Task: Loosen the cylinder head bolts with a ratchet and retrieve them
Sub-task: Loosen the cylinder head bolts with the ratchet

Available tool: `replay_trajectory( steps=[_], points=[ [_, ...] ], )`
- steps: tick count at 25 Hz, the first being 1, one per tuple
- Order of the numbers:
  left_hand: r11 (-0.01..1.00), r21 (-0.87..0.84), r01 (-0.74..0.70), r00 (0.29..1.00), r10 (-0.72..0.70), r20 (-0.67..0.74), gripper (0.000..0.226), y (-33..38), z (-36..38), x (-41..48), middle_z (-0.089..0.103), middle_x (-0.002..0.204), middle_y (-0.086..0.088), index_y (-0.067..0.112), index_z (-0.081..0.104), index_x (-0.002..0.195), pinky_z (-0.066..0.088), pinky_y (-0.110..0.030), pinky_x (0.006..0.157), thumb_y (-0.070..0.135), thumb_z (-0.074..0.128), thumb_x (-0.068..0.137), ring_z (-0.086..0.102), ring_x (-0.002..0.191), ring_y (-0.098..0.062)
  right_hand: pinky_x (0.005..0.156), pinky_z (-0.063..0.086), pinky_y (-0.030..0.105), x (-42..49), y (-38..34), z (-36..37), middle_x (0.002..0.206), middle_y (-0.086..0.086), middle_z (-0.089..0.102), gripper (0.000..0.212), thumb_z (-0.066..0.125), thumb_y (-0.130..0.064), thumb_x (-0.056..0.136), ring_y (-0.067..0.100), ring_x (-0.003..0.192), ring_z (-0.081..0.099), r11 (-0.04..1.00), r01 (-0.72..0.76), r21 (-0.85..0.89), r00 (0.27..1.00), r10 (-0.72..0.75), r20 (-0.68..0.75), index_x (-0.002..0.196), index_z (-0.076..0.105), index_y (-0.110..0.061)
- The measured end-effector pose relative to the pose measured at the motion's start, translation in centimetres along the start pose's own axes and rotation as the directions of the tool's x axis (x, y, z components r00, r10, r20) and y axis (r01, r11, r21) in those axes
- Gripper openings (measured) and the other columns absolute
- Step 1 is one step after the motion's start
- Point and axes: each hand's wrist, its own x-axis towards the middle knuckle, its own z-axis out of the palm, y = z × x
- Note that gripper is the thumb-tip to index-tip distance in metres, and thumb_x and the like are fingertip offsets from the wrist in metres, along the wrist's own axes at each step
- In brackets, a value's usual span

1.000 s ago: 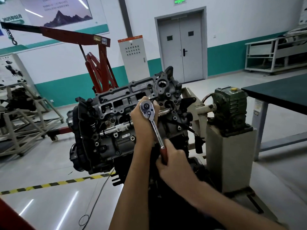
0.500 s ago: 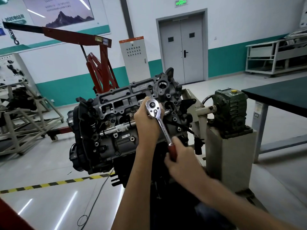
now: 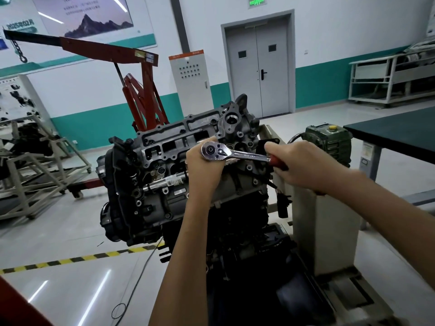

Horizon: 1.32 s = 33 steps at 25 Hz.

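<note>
1. nearest us, two bare forearms reach forward. the left hand (image 3: 203,170) is at the centre and the right hand (image 3: 306,165) is to its right, farther out along the tool.
2. the left hand cups the round head of the long chrome ratchet with a dark red grip (image 3: 237,154). its fingers curl behind that head and are mostly hidden, so we cannot tell how tightly they close.
3. the right hand's fingers are wrapped close together round the red grip, and the knuckles face us.
4. the ratchet's long axis runs almost level, with the head at the left and the grip at the right, dipping slightly toward the right. we judge that any swing pivots about the head, so the right hand levers while the left hand, nearer the bolt, steadies.
5. the bolt being worked is hidden under the ratchet head and the left hand. we judge it sits in the upper right part of the grey cast-metal cylinder head (image 3: 164,137), straight behind those curled fingers.
6. a chrome bar with a barcode label (image 3: 164,183) lies across the cylinder head, below and left of the left hand and apart from it.
7. no tray, cup or box for retrieved bolts shows in this view. the head's cast pockets are too dark for us to tell what is in them.
8. farther off stand a green gearbox (image 3: 329,140) and a dark-topped table (image 3: 404,130) at the right. a red hoist (image 3: 143,95) and a grey double door (image 3: 257,74) are behind.
</note>
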Motion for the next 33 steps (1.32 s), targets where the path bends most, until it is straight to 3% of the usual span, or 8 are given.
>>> replay_trajectory(
  steps=[4, 8, 10, 14, 18, 25, 28, 33],
  points=[
    [1.0, 0.0, -0.013, 0.994, 0.013, -0.111, 0.042, -0.2, 0.9, -1.0, 0.039, 0.055, 0.013, 0.024, 0.038, 0.061, 0.031, -0.026, 0.053, -0.008, 0.058, 0.081, 0.033, 0.054, -0.005, 0.049, 0.046, 0.028, -2.7, -4.1, 4.6, 0.065, 0.006, 0.056, 0.01, 0.056, -0.009, 0.082, 0.023, 0.052, 0.053, 0.929, -0.199, 0.313, 0.975, 0.22, -0.031, 0.086, 0.048, -0.014],
    [0.976, -0.215, -0.026, 0.965, -0.031, -0.26, 0.039, 0.3, 2.5, -1.5, 0.031, 0.062, -0.002, 0.02, 0.037, 0.067, 0.031, -0.019, 0.058, -0.005, 0.059, 0.087, 0.026, 0.061, -0.009, 0.047, 0.045, 0.028, -3.8, -11.9, 9.0, 0.059, 0.0, 0.049, 0.014, 0.054, -0.012, 0.077, 0.019, 0.049, 0.05, 0.644, -0.341, 0.685, 0.896, 0.443, 0.03, 0.087, 0.045, -0.016],
    [0.93, -0.365, 0.045, 0.974, -0.122, -0.19, 0.041, 0.2, 2.0, -1.1, 0.03, 0.059, 0.008, 0.023, 0.036, 0.061, 0.031, -0.016, 0.061, -0.002, 0.058, 0.086, 0.022, 0.06, -0.007, 0.049, 0.04, 0.027, -3.7, -11.2, 8.6, 0.059, -0.001, 0.046, 0.016, 0.053, -0.012, 0.078, 0.016, 0.048, 0.046, 0.704, -0.302, 0.643, 0.927, 0.375, 0.024, 0.088, 0.043, -0.018],
    [0.999, 0.022, -0.045, 0.999, 0.045, 0.003, 0.045, 0.1, 0.0, -0.1, 0.033, 0.051, 0.005, 0.011, 0.035, 0.053, 0.026, -0.021, 0.051, -0.012, 0.057, 0.084, 0.028, 0.051, -0.005, 0.045, 0.041, 0.023, -1.8, -2.9, 3.0, 0.059, -0.006, 0.048, 0.015, 0.054, -0.007, 0.08, 0.012, 0.047, 0.049, 0.949, -0.143, 0.28, 0.989, 0.13, 0.066, 0.086, 0.045, -0.017],
    [0.991, 0.126, -0.044, 0.996, 0.034, 0.078, 0.037, -0.5, -1.2, 0.2, 0.034, 0.053, -0.002, 0.002, 0.034, 0.057, 0.026, -0.032, 0.051, -0.009, 0.059, 0.082, 0.029, 0.054, -0.011, 0.052, 0.049, 0.03, -0.6, -1.3, 1.4, 0.064, 0.0, 0.056, 0.01, 0.052, -0.01, 0.082, 0.02, 0.055, 0.057, 0.99, -0.094, 0.101, 0.995, 0.09, 0.044, 0.09, 0.047, -0.012],
    [0.993, -0.101, -0.054, 0.978, 0.032, -0.208, 0.039, -0.5, 2.0, -1.2, 0.035, 0.06, 0.01, 0.021, 0.037, 0.068, 0.036, -0.026, 0.06, -0.003, 0.06, 0.088, 0.031, 0.058, -0.007, 0.051, 0.047, 0.021, -3.1, -13.7, 9.9, 0.064, -0.007, 0.048, 0.019, 0.055, -0.01, 0.08, 0.009, 0.053, 0.052, 0.565, -0.36, 0.742, 0.87, 0.491, 0.049, 0.095, 0.047, -0.019],
    [0.982, -0.167, 0.083, 0.976, -0.114, -0.185, 0.034, -0.9, 1.7, -0.8, 0.048, 0.055, 0.011, 0.022, 0.044, 0.064, 0.041, -0.018, 0.063, 0.006, 0.06, 0.09, 0.042, 0.054, -0.003, 0.046, 0.038, 0.012, -3.6, -11.0, 8.5, 0.064, -0.006, 0.042, 0.022, 0.054, -0.01, 0.081, 0.004, 0.049, 0.043, 0.665, -0.331, 0.669, 0.911, 0.41, 0.044, 0.099, 0.047, -0.019],
    [0.999, 0.023, -0.03, 0.999, 0.029, 0.021, 0.04, -0.7, 0.1, 0.2, 0.035, 0.055, -0.009, 0.008, 0.034, 0.057, 0.029, -0.029, 0.054, -0.003, 0.059, 0.086, 0.031, 0.056, -0.016, 0.046, 0.047, 0.021, -0.9, -1.0, 1.4, 0.061, -0.004, 0.051, 0.021, 0.053, -0.006, 0.082, 0.009, 0.048, 0.052, 0.983, -0.081, 0.165, 0.992, 0.063, 0.109, 0.084, 0.039, -0.022]
  ],
)
